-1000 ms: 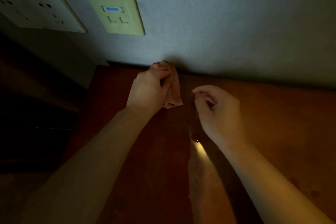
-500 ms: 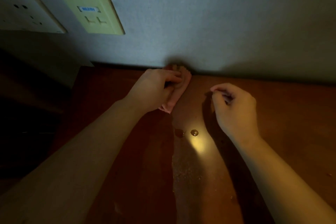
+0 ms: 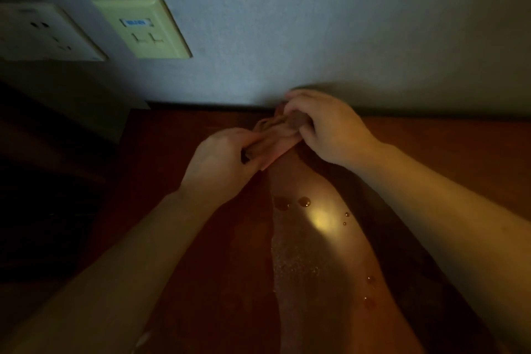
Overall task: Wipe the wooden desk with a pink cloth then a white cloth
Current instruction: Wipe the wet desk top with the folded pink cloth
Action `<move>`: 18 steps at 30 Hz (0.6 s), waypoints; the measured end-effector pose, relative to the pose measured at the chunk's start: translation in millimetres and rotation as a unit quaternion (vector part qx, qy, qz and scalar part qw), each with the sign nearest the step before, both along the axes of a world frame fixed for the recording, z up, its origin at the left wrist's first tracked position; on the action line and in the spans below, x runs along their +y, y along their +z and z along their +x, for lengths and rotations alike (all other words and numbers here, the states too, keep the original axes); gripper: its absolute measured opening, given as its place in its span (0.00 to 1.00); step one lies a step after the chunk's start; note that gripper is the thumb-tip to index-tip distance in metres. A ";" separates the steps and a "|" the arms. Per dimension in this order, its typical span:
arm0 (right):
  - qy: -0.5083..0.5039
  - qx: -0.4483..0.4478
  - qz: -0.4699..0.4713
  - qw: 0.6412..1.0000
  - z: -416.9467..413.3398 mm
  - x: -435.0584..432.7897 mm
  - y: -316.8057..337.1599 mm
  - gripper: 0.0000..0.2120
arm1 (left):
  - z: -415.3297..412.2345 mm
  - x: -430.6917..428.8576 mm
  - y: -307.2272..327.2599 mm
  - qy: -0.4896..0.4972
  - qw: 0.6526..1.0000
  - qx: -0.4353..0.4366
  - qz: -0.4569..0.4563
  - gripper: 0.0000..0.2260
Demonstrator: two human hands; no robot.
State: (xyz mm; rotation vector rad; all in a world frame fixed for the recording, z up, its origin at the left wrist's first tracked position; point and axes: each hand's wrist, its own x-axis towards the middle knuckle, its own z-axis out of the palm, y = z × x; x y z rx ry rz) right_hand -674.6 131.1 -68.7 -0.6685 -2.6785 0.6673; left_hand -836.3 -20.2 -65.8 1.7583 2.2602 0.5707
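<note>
Over glossy wooden desk (image 3: 431,158), crumpled pink cloth (image 3: 277,139)

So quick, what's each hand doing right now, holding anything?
Left hand: grips the near end of the pink cloth.
Right hand: grips the far end of the same cloth, by the wall.

Dim bluish wall (image 3: 316,23); yellowed socket plate (image 3: 142,27)
</note>
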 end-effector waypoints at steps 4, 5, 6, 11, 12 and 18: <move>0.056 -0.082 -0.006 0.995 -1.9 9.1 -10.6 0.13 | 1.1 -1.9 -3.1 0.003 1.000 0.000 -0.005 0.18; 0.056 -0.089 -0.009 0.994 0.5 10.7 -11.8 0.13 | 0.4 0.3 -1.9 0.007 1.000 -0.001 -0.007 0.17; 0.057 -0.092 -0.007 0.994 3.3 11.4 -10.9 0.13 | -0.6 2.5 -0.6 0.013 1.000 -0.002 -0.009 0.17; 0.053 -0.112 0.037 0.992 27.4 14.4 -0.7 0.15 | 3.7 15.0 5.0 0.001 1.000 0.011 -0.025 0.17; 0.051 -0.120 0.039 0.991 32.8 13.9 -0.5 0.16 | 4.2 17.9 6.0 -0.011 0.999 0.017 -0.028 0.16; 0.051 -0.107 0.032 0.992 46.5 7.3 -2.7 0.15 | 1.7 17.6 6.1 -0.045 0.998 0.011 -0.036 0.15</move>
